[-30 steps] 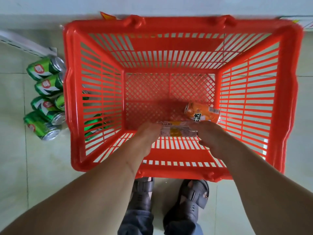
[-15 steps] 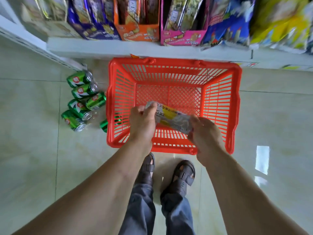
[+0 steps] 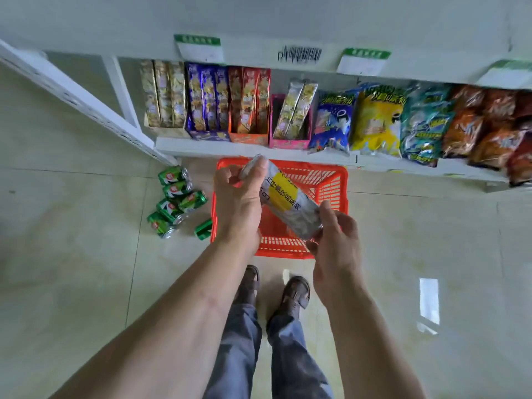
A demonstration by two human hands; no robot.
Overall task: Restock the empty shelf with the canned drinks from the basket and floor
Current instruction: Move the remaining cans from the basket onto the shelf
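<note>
Green cans (image 3: 176, 200) lie loose on their sides on the floor (image 3: 72, 254) at the left, just beside the red basket (image 3: 339, 180) and near the person's feet — a step that way could kick one and send it rolling under the shelving. In the middle, a silver and yellow can (image 3: 283, 198) is held slanted in the air over the basket, caught only at its two ends; if either end slips, it would likely drop back into the basket or onto the tiles and dent. The left hand (image 3: 237, 203) grips the upper end, thumb across the can's side and fingers curled behind it. The right hand (image 3: 335, 240) pinches the lower end with fingertips and thumb, palm turned inward. Both forearms reach forward and slightly down from the bottom of the view, wrists nearly level. Ahead and to the right, a low shelf (image 3: 230, 146) is packed with snack boxes and bags — it has no room for drinks. Above it runs a bare white ledge (image 3: 259, 18), probably the empty shelf to fill, though I cannot be sure.
</note>
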